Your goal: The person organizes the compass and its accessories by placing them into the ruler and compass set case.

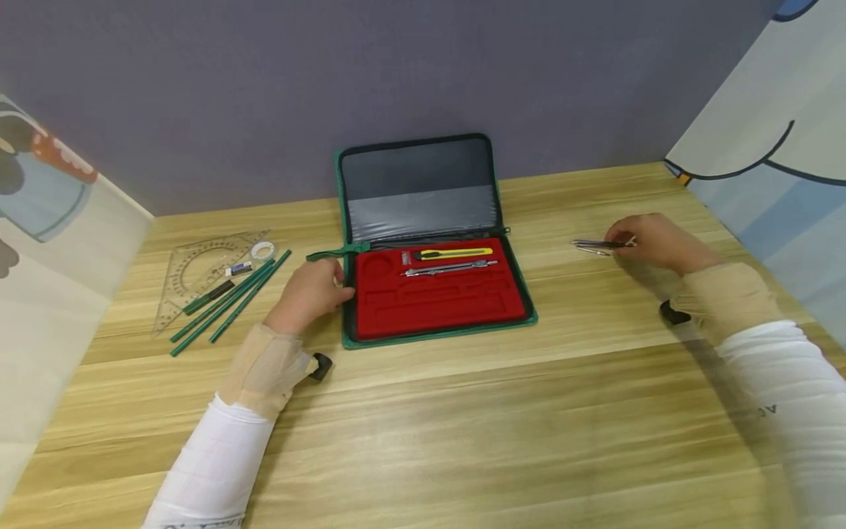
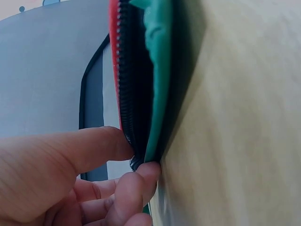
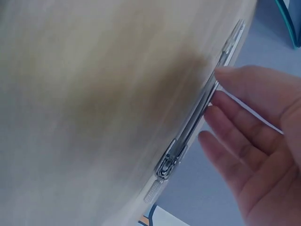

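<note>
An open zip case (image 1: 444, 332) with a green edge and a red moulded tray (image 1: 456, 312) lies at the middle of the table. Its left edge is between the thumb and fingers of my left hand (image 1: 311, 292), which pinch beside the zip (image 2: 123, 70) in the left wrist view. Off to the right, my right hand (image 1: 651, 239) has thumb and fingertips on a silver metal compass (image 3: 188, 122) with a ridged handle, close over the tabletop. In the tray sit a yellow craft knife (image 1: 456, 253), a second silver compass (image 1: 449, 269) and a small clear box (image 1: 406, 258).
Left of the case lie a clear set square with a protractor arc (image 1: 170, 283), several green pencils (image 1: 225, 305), an eraser (image 1: 239, 269) and a white tape roll (image 1: 262, 250). A grey partition (image 1: 264, 95) stands behind the table, with printed panels at both sides.
</note>
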The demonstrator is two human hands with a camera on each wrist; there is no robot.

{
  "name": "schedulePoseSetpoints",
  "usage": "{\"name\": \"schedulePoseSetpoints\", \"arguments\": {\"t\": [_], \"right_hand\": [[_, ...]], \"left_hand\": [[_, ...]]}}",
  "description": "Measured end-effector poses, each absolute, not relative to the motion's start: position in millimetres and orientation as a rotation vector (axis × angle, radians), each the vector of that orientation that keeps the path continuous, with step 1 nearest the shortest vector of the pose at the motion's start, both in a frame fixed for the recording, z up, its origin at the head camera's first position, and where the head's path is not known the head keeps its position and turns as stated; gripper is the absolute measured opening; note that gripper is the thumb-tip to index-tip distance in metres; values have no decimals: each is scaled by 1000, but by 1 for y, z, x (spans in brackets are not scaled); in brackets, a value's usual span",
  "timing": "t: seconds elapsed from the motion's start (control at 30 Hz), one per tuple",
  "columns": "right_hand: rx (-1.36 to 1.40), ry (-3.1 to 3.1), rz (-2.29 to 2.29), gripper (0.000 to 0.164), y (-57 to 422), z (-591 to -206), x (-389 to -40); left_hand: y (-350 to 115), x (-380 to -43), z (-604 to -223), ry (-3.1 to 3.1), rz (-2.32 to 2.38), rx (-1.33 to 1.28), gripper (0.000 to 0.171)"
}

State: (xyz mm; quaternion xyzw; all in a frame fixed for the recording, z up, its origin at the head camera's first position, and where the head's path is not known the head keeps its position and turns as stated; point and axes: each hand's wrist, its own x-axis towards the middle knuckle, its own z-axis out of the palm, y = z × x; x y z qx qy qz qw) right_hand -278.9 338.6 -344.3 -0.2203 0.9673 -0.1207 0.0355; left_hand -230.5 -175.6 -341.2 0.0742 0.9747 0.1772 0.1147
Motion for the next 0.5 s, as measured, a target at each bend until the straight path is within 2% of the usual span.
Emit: {"name": "schedulePoseSetpoints", "arguments": {"t": [0.33,0.5], "right_hand": [[-769,2938,-294,13,344,-345,-286],[-815,2926,-292,15,344,-346,-289]], "left_hand": [[-175,-230,-339,2857,516,241,25],[-176,-230,-339,2855,512,238,24]]}}
